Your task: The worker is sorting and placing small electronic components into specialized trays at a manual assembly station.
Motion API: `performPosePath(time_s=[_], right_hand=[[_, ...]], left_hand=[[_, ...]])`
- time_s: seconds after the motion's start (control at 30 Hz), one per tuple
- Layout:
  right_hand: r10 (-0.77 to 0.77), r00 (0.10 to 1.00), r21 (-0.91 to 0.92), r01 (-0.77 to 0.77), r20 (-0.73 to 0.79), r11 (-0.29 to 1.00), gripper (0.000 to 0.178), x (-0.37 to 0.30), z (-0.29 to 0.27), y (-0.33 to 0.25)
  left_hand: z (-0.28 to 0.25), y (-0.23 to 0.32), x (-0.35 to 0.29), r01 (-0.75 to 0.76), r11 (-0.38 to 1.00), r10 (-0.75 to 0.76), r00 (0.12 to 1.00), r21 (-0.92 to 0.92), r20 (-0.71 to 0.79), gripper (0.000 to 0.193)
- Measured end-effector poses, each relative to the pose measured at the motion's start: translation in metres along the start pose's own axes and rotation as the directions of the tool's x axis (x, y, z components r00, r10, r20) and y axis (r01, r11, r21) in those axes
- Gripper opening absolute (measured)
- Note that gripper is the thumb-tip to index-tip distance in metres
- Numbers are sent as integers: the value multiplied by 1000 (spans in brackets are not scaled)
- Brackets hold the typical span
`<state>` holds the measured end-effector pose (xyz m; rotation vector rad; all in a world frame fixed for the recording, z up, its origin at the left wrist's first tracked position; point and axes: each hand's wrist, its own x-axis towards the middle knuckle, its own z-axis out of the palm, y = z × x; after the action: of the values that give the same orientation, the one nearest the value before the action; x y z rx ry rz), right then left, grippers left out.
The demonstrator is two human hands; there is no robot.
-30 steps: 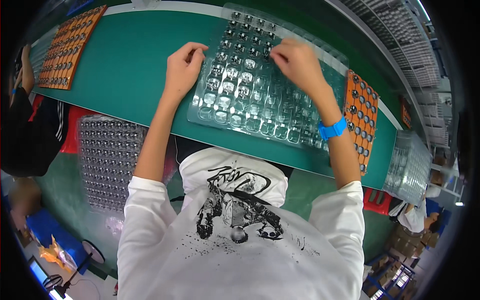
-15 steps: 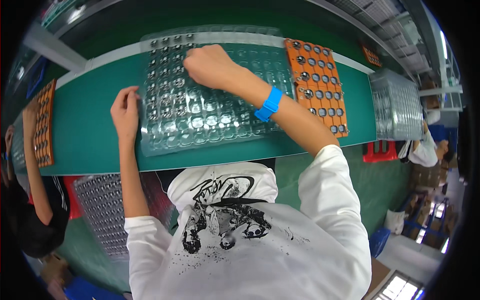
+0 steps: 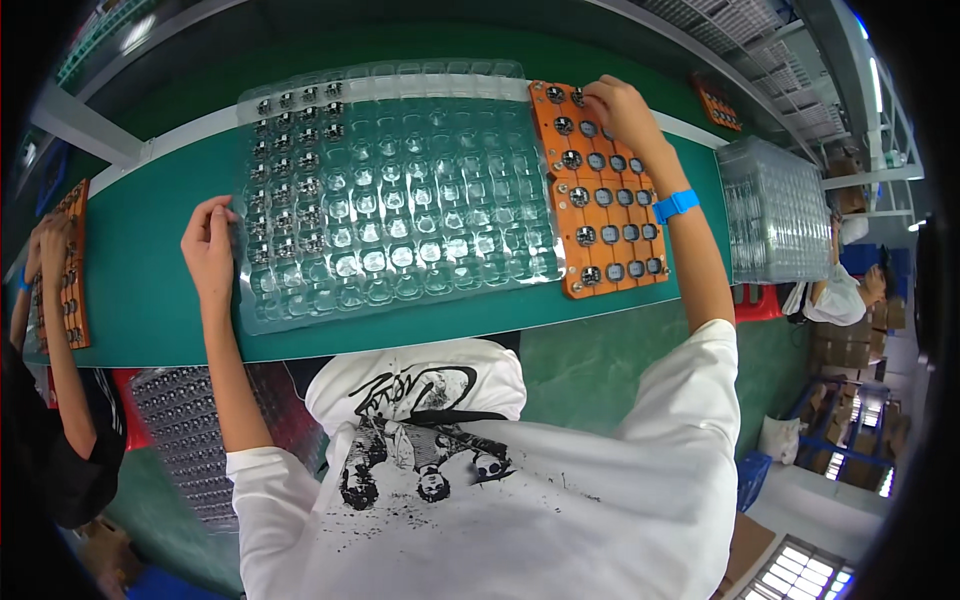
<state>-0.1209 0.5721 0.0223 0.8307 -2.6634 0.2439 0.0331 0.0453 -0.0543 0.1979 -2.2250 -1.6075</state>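
My right hand (image 3: 622, 112) is over the far end of the orange board (image 3: 603, 214), thumb and finger pinched at a small circuit module (image 3: 577, 97) in its second column. The board's left column holds several dark modules; its other visible round recesses look greyish. My left hand (image 3: 210, 245) has curled fingers, their tips meeting the left edge of a clear plastic tray (image 3: 395, 290). This tray has many moulded pockets. Small black-and-silver modules (image 3: 284, 160) fill its left columns, and the fourth column has modules only at the far end.
A stack of clear trays (image 3: 775, 210) stands at the right end of the green table (image 3: 150, 270). On the left, another person's hands (image 3: 50, 245) work at a second orange board (image 3: 75, 300). A filled tray (image 3: 190, 430) lies below the table edge.
My right hand has gone from the clear tray rightward to the orange board. My left hand stays by the tray's left edge. The whole view has shifted slightly.
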Motion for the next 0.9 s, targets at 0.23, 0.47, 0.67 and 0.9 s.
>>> performPosePath(time_s=[0.23, 0.47, 0.67, 0.9], right_hand=[[34, 999, 14, -34, 31, 999, 10, -1, 7, 3], [41, 999, -23, -40, 33, 999, 13, -6, 10, 4], [62, 998, 111, -63, 8, 992, 11, -6, 6, 10], [247, 969, 226, -233, -34, 946, 10, -9, -9, 28]], left_hand=[[1, 3, -2, 20, 999, -21, 1000, -29, -15, 19], [2, 2, -1, -8, 1000, 8, 1000, 3, -14, 19], [0, 2, -1, -2, 1000, 2, 1000, -7, -9, 19], [2, 5, -2, 11, 999, -11, 1000, -34, -12, 18]])
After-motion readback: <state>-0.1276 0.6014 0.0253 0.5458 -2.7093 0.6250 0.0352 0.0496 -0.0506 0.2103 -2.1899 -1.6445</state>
